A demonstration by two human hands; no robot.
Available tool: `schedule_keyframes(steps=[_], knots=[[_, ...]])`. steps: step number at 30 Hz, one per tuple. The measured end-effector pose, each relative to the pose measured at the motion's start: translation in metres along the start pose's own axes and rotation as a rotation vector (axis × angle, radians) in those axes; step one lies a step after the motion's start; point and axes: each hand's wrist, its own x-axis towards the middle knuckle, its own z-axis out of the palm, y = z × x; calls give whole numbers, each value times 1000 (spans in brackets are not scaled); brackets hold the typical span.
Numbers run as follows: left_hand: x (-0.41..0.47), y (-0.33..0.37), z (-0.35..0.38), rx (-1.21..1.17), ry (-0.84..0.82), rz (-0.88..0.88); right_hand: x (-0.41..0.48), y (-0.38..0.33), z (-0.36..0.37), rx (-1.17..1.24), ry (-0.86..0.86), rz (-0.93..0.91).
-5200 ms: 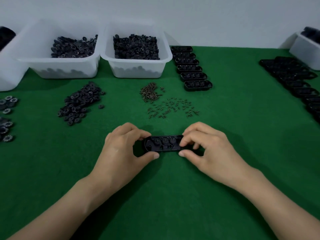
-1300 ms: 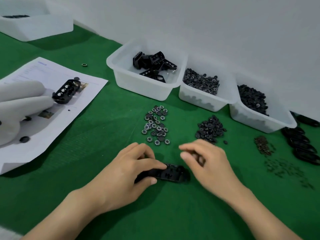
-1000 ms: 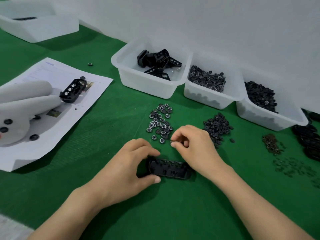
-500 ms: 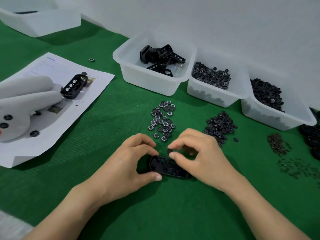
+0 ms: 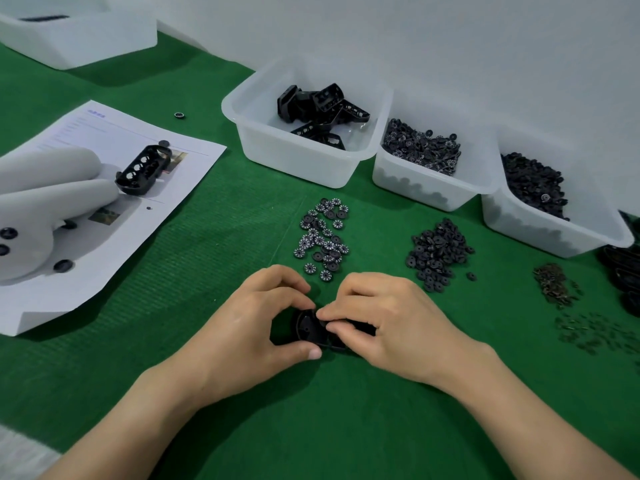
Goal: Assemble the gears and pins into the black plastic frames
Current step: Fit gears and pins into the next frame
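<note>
A black oblong plastic frame [image 5: 308,332] on the green felt mat [image 5: 346,427], gripped at both ends.
The left hand [image 5: 252,327] clasps its left end between thumb and fingers; the right hand [image 5: 391,327] pinches its top, near a scatter of white-marked black gears [image 5: 323,237].

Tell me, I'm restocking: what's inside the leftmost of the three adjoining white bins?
The bin holds a loose pile of black frames; anything beneath the pile is covered.

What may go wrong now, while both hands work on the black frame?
The right hand pinches the black frame, hiding most of it, so a gear may seat crooked unseen.
The left hand grips only its end; pressing could tip it.
The marked gears lie just beyond the knuckles and could be scattered.
</note>
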Motion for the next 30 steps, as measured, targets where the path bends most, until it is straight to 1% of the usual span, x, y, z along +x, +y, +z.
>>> schedule_keyframes(steps=[4, 7, 9, 10, 11, 13, 15, 17, 26, 30], knots=[[0, 0, 0, 10, -3, 7, 0, 1, 0, -40, -1, -32], [0, 0, 0, 14, -2, 10, 1, -1, -1, -88, -71, -52], [0, 1, -1, 11, -2, 12, 7, 2, -6, 24, -87, 28], [0, 1, -1, 11, -1, 12, 12, 7, -9, 86, -61, 89], [0, 1, -1, 12, -2, 12, 17, 12, -10, 106, -16, 142], [0, 2, -1, 11, -4, 9, 26, 19, -7, 47, 42, 213], [0, 2, -2, 8, 0, 8, 32, 22, 0, -12, 6, 231], [0, 2, -2, 13, -1, 3, 32, 21, 5, -22, -18, 233], [0, 0, -1, 25, -4, 12, 9, 26, 1, 180, 8, 318], [0, -1, -1, 23, 0, 8, 11, 26, 7, 160, 47, 319]])
